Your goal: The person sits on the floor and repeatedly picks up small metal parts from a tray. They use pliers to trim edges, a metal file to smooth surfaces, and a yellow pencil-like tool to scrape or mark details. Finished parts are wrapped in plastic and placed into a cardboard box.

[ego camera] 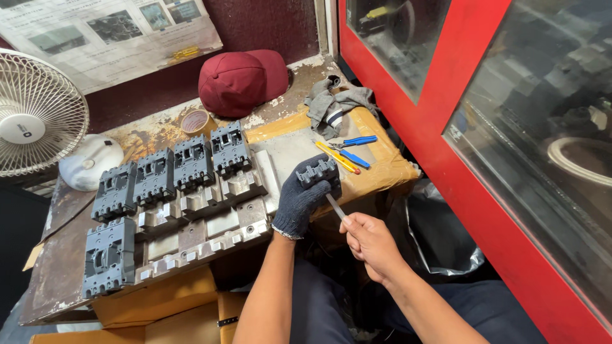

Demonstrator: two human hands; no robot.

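At the tabletop's (70,280) right front edge, open room lies between the metal fixture (210,223) and a red door frame (446,114). Left hand (305,194), in a dark knit glove, is closed around a dark grey plastic breaker part (317,171), held just above the edge. Right hand (370,242), bare, pinches a thin pale tool (335,206) whose tip meets the part's underside. Part: ribbed, slotted top.

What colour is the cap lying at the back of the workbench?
Dark red, maroon. The cap shows best in the head view, the only one.
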